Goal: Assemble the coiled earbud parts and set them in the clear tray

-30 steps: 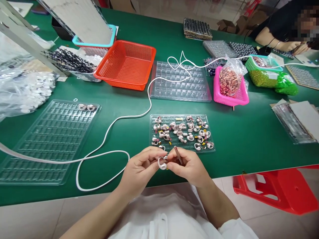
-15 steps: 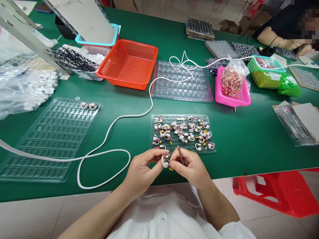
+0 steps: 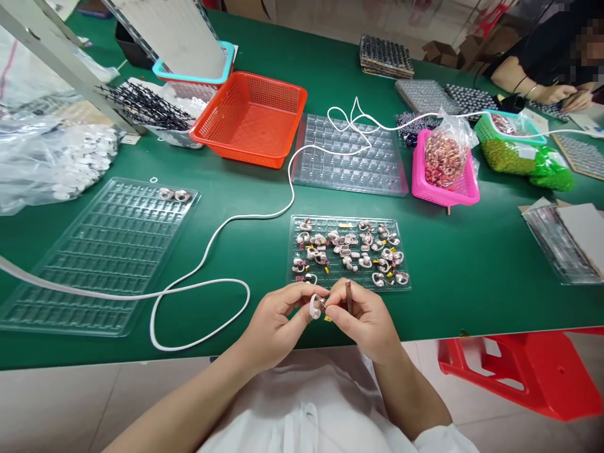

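Observation:
Between finger and thumb of my left hand [image 3: 278,324] is a small white curved earphone piece [image 3: 314,307], shaped like an ear clip. My right hand [image 3: 363,318] meets it from the other side, closed round brown tweezers [image 3: 349,296] whose rear end sticks up past the fingers. The tweezers' tips are at the earphone, though what they touch is too small to make out. A bit of yellow [image 3: 327,318] shows just below the fingertips. Beyond my hands lies a clear tray [image 3: 295,224] with many similar white earphone pieces, some with yellow and reddish bits.
To the left is a larger clear tray [image 3: 94,251] with two pieces in its far corner. A white cable [image 3: 226,220] loops over the table. Further back are an orange basket [image 3: 250,119], a pink basket [image 3: 446,195] and another clear tray [image 3: 349,157]. A co-worker's hands [image 3: 566,97] are at far right.
The view has shifted slightly, so the scene sits a little further right. The earphone has turned somewhat between my fingers, and the tweezers stand more upright. Both hands keep their hold.

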Action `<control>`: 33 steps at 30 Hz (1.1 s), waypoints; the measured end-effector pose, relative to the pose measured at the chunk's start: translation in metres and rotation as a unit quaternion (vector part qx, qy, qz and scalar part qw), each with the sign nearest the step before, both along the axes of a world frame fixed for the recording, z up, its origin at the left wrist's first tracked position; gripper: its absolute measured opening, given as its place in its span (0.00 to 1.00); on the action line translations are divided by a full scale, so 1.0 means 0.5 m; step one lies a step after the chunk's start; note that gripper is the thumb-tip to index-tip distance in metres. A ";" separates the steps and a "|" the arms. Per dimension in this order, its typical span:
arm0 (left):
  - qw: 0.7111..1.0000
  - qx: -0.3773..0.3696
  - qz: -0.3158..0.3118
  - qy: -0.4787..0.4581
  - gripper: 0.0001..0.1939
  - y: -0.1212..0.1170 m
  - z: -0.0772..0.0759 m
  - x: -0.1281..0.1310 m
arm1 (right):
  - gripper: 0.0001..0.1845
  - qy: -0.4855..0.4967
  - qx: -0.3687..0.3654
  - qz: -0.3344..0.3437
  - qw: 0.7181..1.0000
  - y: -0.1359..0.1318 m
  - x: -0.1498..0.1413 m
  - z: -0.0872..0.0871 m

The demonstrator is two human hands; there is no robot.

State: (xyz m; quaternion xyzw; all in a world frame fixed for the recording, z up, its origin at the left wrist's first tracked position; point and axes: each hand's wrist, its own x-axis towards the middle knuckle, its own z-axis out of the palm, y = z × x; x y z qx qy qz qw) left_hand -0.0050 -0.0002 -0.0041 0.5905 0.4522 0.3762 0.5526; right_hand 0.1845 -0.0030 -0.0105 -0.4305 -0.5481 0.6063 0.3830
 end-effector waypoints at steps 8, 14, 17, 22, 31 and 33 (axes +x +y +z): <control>0.997 0.053 0.014 0.048 0.08 0.001 -0.001 0.003 | 0.04 0.004 0.036 -0.044 0.998 -0.009 -0.010 0.001; 0.999 0.027 0.030 0.025 0.07 -0.003 -0.004 0.007 | 0.05 -0.037 0.053 -0.040 0.997 -0.006 -0.009 0.003; 0.999 -0.020 0.036 -0.011 0.06 -0.004 -0.001 0.008 | 0.05 -0.041 0.050 -0.041 0.997 -0.008 -0.014 0.002; 0.991 -0.108 0.043 -0.070 0.07 -0.007 0.010 0.009 | 0.05 -0.042 0.040 -0.065 0.996 -0.017 -0.029 0.002; 0.948 -0.276 0.007 -0.158 0.14 0.009 0.017 0.003 | 0.11 -0.126 0.182 -0.024 0.975 -0.008 -0.021 0.014; 0.941 -0.298 0.006 -0.160 0.16 0.014 0.017 0.002 | 0.11 -0.133 0.184 -0.013 0.974 -0.006 -0.019 0.016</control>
